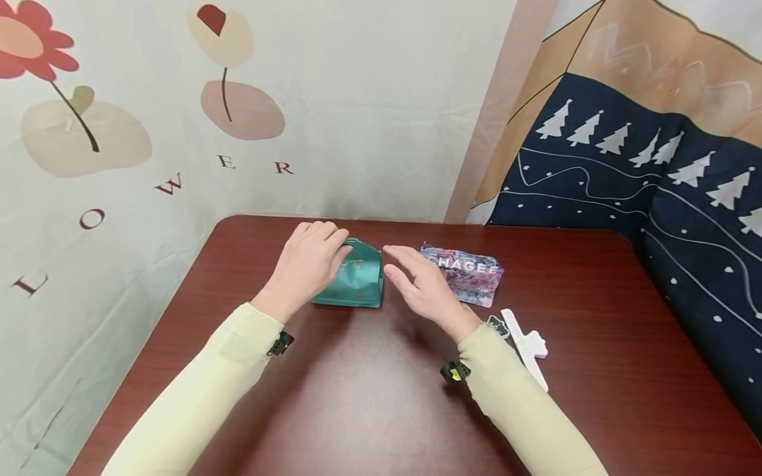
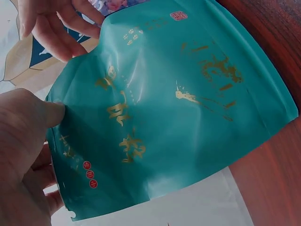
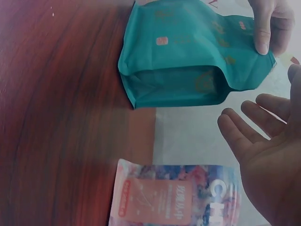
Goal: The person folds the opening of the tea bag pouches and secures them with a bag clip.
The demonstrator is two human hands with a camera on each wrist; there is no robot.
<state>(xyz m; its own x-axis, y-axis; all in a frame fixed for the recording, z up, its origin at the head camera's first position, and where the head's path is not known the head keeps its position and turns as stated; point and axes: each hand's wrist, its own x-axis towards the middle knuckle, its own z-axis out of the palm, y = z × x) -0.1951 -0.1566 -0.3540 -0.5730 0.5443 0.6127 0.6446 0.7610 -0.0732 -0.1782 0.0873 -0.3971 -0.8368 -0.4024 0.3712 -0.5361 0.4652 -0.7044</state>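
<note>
A green foil pouch [image 1: 360, 284] with gold lettering stands upright on the table. My left hand [image 1: 306, 264] pinches its top edge, with the thumb [image 2: 55, 114] on the printed face and the fingers behind. Beside the pouch's right side is my right hand [image 1: 423, 284], its fingers extended and slightly spread, holding nothing. In the right wrist view those fingertips [image 3: 225, 113] are close to the pouch's folded side; contact cannot be made out. A pink and blue pouch [image 1: 476, 284] marked CHAGEE stands just behind the right hand, partly covered by it.
A white clip [image 1: 524, 347] lies on the table by the right forearm, next to a small dark green item [image 1: 497, 325] partly hidden by the sleeve. The brown table [image 1: 595, 317] ends at a printed curtain [image 1: 369, 119] at the back.
</note>
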